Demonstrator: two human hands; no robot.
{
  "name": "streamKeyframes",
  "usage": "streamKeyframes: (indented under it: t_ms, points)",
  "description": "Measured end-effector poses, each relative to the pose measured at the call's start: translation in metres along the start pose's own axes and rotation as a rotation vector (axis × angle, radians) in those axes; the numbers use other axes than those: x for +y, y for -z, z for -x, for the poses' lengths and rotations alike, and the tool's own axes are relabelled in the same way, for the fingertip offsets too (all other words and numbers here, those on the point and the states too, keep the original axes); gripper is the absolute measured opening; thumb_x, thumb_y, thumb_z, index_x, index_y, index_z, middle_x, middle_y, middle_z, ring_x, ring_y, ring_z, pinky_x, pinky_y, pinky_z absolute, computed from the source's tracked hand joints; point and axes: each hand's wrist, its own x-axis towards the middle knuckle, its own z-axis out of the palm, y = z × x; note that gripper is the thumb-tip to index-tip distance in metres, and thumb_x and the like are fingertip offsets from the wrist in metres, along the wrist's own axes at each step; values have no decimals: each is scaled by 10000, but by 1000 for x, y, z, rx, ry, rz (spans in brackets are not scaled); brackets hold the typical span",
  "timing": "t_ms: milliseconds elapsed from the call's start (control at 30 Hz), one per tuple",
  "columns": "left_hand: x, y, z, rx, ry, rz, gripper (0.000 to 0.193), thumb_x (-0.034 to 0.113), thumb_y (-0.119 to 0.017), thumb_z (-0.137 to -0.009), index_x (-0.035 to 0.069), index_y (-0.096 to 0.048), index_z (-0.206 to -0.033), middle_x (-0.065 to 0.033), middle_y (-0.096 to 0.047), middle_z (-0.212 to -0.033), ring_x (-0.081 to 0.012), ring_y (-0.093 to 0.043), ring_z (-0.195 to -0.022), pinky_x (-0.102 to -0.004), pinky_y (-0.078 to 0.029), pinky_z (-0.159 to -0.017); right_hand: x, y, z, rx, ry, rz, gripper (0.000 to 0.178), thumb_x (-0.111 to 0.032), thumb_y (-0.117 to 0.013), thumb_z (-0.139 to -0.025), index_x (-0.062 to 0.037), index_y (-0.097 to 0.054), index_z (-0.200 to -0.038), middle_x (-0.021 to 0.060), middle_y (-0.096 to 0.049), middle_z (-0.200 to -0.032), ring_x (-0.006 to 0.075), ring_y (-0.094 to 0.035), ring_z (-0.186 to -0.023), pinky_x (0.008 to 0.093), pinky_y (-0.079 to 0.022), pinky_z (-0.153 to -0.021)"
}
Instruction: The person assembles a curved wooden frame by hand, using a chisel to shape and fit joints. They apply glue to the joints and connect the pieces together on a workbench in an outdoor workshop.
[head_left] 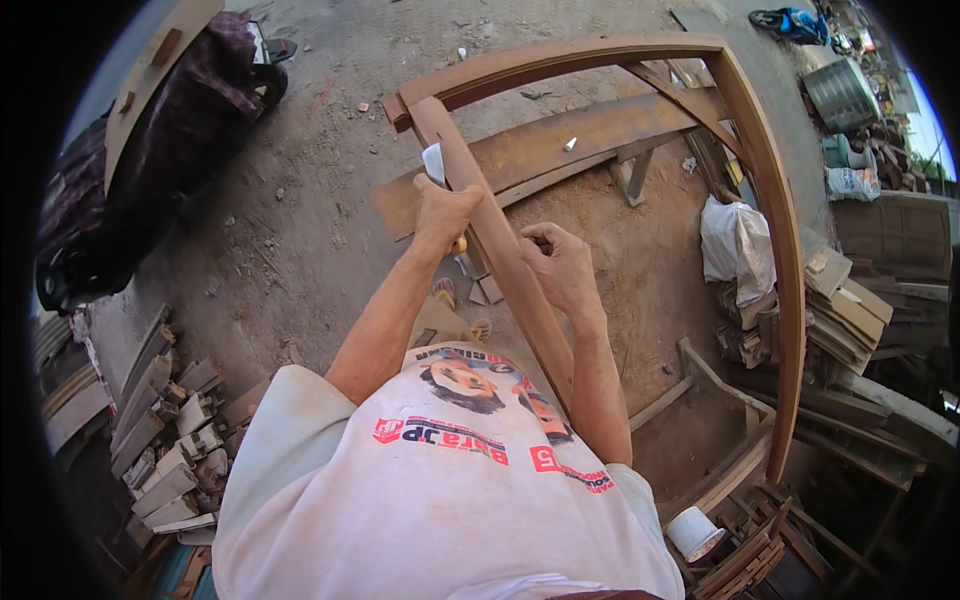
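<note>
The left hand [446, 214] was closed firmly around a flat-bladed scraper [433, 163], its pale blade pointing up and away beside the near bar [497, 235] of a wooden frame [590, 57]. The right hand [563, 265] was on the other side of that bar, right against it, with its fingers curled in; their tips were turned out of sight, so I could not tell whether they gripped anything.

The frame stood in front of the person, slanting up and away, with a thin diagonal brace [690, 108] across its upper right corner. A broad plank [600, 125] on a low support crossed behind it, with a small white object [571, 144] on top. Close by the right bar [790, 270], a white sack [737, 250] and stacked boards [850, 320] crowded that side, with a metal drum [843, 95] further back.

Near the person's right side, a white bucket [694, 533] sat close to loose wooden strips [745, 572]. On the left, a heap of offcuts [180, 485] lay on the ground, and beyond it stood a bulky shape under dark cloth [170, 150], a long board [145, 105] resting against it.
</note>
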Motion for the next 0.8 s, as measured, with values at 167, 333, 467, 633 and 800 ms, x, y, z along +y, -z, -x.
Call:
streamKeyframes:
  t_ms: [167,333,467,633,800]
  points:
    - [8,14,13,-63,-25,127,622,263,-804,-823,-54,-437,-1212,-146,-630,-964,-202,-635,-737,-351,-541,-611,1,7,13,-16,20,-11,242,-161,-721,-956,25,-768,-1104,64,-772,-879,84,-686,-802,274,-556,-745]
    - [17,17,18,-80,13,151,625,332,-854,-843,6,-467,-1210,-83,-590,-933,-120,-545,-634,-273,-460,-517,-2,14,34,11,6,-48,240,-167,-704,-956,15,-768,-1099,103,-784,-924,119,-698,-853,302,-562,-788]
    - [8,6,12,-141,-7,198,643,319,-867,-860,5,-448,-1232,-67,-593,-915,-113,-552,-621,-263,-452,-486,38,19,16,48,18,6,253,-182,-707,-952,12,-767,-1103,114,-790,-945,149,-718,-873,319,-573,-808]
    - [7,21,4,-166,8,198,650,322,-865,-881,7,-435,-1253,-56,-595,-880,-109,-567,-624,-248,-457,-476,20,29,-34,107,-12,48,257,-176,-716,-943,13,-769,-1110,107,-790,-933,149,-726,-860,305,-574,-801]
    - [-1,35,-22,-178,146,239,640,407,-848,-906,5,-459,-1216,-56,-614,-875,-105,-587,-638,-236,-478,-485,2,37,-113,95,16,154,301,-211,-715,-923,8,-765,-1123,137,-791,-942,201,-747,-834,361,-585,-787]
